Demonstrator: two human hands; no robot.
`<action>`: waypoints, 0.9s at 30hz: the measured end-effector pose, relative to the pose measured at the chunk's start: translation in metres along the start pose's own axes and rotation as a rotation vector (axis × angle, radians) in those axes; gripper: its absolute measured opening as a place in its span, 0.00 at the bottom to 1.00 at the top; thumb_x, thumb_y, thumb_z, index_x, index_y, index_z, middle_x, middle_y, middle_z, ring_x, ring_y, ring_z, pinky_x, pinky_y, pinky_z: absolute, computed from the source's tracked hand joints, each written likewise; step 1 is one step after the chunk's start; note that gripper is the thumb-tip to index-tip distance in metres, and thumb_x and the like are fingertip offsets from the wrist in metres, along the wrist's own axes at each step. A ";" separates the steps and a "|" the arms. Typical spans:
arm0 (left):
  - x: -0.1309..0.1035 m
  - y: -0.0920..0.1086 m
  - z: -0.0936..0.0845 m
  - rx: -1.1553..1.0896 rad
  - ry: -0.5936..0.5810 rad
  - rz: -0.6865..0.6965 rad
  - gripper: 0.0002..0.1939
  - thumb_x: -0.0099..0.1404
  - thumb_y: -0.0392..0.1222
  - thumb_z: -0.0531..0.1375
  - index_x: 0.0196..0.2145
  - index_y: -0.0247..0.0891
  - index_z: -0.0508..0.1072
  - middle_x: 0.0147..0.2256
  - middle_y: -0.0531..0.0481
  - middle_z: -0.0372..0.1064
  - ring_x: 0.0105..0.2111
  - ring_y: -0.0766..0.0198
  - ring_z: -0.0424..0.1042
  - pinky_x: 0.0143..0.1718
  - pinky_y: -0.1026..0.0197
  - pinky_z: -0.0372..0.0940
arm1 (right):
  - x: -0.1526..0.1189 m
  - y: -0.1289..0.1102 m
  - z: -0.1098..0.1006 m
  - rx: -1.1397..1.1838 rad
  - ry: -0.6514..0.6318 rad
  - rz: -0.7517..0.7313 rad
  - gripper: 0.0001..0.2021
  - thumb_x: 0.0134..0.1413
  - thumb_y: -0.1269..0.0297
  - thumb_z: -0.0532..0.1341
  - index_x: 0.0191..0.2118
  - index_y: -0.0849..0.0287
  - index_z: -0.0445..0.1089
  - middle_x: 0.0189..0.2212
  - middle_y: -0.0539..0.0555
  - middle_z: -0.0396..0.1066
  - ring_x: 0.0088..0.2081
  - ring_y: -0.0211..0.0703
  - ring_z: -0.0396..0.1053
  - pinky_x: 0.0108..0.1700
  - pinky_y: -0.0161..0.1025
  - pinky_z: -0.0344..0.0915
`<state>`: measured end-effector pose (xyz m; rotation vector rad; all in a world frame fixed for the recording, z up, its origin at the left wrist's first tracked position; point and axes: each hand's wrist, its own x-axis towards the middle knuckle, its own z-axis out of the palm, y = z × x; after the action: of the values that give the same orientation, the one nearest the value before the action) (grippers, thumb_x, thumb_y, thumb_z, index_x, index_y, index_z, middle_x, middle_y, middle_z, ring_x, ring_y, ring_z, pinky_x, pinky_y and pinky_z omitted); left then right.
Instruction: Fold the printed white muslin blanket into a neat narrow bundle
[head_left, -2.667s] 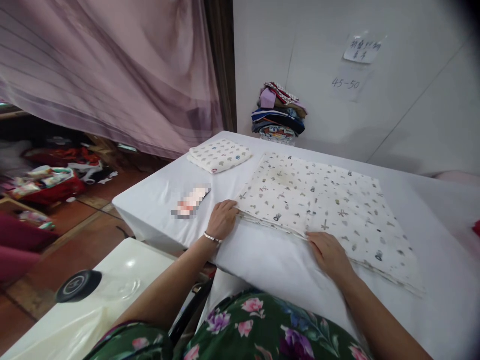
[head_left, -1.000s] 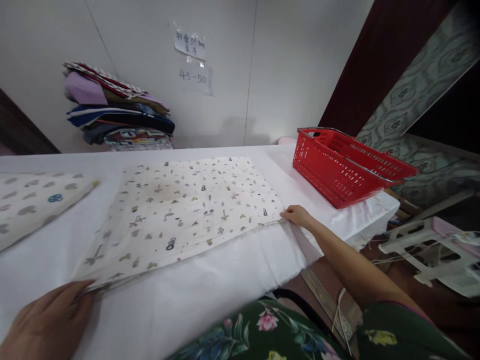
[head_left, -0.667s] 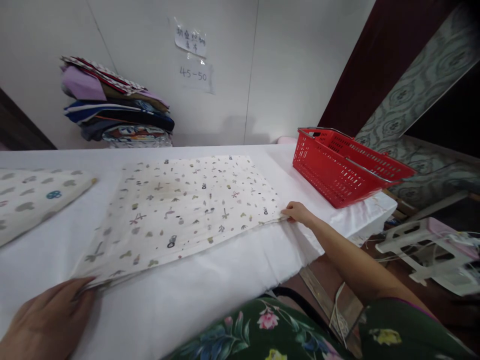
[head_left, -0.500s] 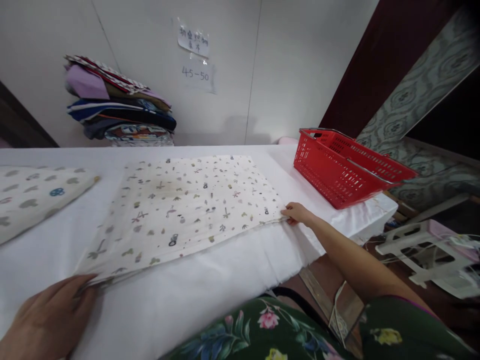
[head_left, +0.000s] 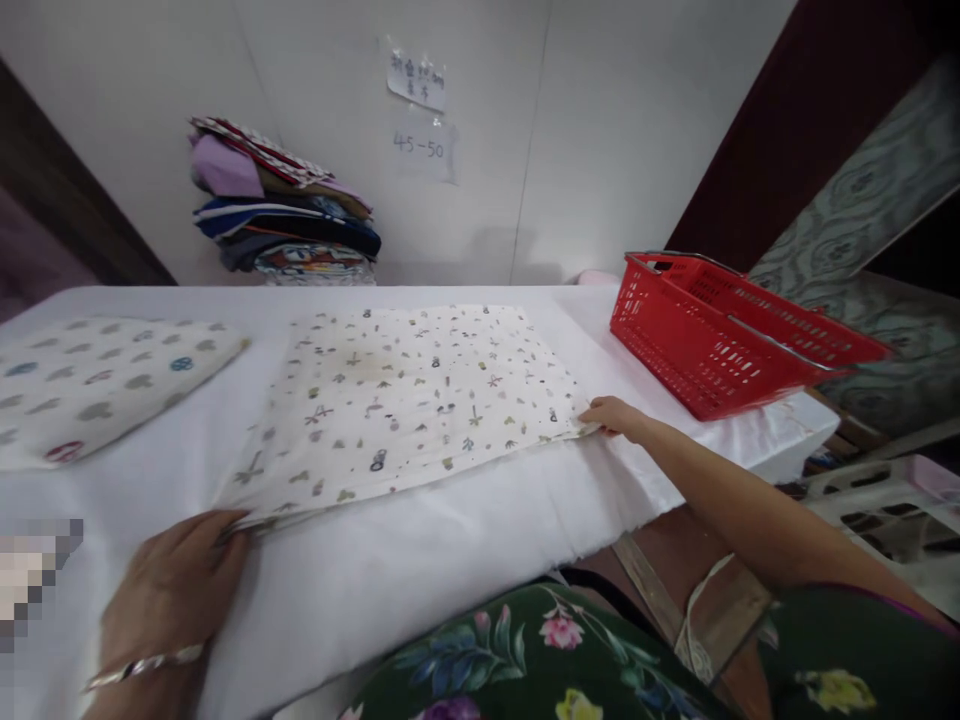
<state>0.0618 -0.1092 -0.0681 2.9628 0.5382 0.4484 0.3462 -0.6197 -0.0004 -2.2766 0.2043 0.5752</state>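
Note:
A white cloth [head_left: 420, 400] printed with small grey-green motifs lies folded and spread flat on the white-covered table. My left hand [head_left: 176, 575], with a silver bangle at the wrist, pinches its near left corner between thumb and fingers. At the near right corner, my right hand [head_left: 611, 415] is closed on the cloth edge. The layers show along the near edge between both hands.
Another printed cloth [head_left: 112, 385] lies at the left of the table [head_left: 450, 590]. Stacked folded fabrics [head_left: 289, 215] stand at the back left by the wall. A red basket [head_left: 727, 340] sits at the right end. A white stool [head_left: 885, 510] is beyond it.
The view has turned slightly left, so everything appears further right. More of my left wrist, with its bangle, now shows. Both hands still hold the same corners of the cloth.

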 end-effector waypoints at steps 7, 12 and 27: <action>-0.001 0.035 -0.028 0.062 -0.017 -0.027 0.15 0.61 0.44 0.49 0.39 0.37 0.72 0.40 0.46 0.71 0.42 0.54 0.67 0.46 0.52 0.64 | -0.006 0.003 -0.016 0.175 0.017 -0.022 0.10 0.46 0.61 0.64 0.29 0.59 0.62 0.22 0.49 0.66 0.23 0.35 0.65 0.25 0.31 0.65; -0.003 0.050 -0.030 0.018 -0.027 0.044 0.14 0.60 0.41 0.50 0.37 0.36 0.72 0.39 0.43 0.71 0.43 0.53 0.67 0.46 0.53 0.63 | 0.000 0.019 -0.018 0.094 0.103 0.105 0.13 0.43 0.65 0.66 0.35 0.59 0.64 0.19 0.47 0.64 0.18 0.35 0.62 0.23 0.34 0.66; -0.006 0.075 -0.031 -0.011 0.061 0.286 0.16 0.64 0.41 0.50 0.47 0.38 0.69 0.47 0.43 0.69 0.48 0.54 0.65 0.49 0.52 0.59 | -0.029 0.015 0.032 -0.616 0.303 -0.981 0.13 0.59 0.62 0.51 0.46 0.56 0.68 0.46 0.58 0.68 0.48 0.50 0.64 0.50 0.45 0.62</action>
<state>0.0719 -0.1803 -0.0296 3.0330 0.1130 0.5650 0.3051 -0.6079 -0.0163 -2.6360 -1.0255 -0.2709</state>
